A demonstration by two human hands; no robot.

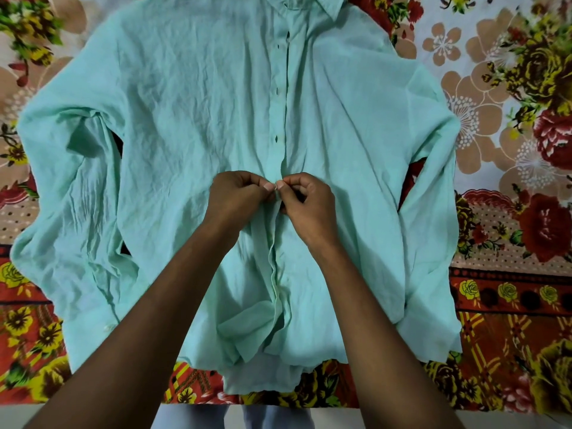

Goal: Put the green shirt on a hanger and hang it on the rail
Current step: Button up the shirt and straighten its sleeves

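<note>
A pale green long-sleeved shirt (192, 119) lies spread front-up across the bed, collar at the far end, both sleeves folded down along its sides. My left hand (238, 196) and my right hand (306, 202) meet at the button placket in the lower middle of the shirt. Each hand pinches the placket fabric between thumb and forefinger, around a small button. Below my hands the placket gapes apart. No hanger or rail is in view.
A floral bedsheet (495, 119) in red, yellow and beige covers the bed under the shirt. The bed's near edge (464, 411) runs along the bottom, with pale trousered legs (192, 419) just below it.
</note>
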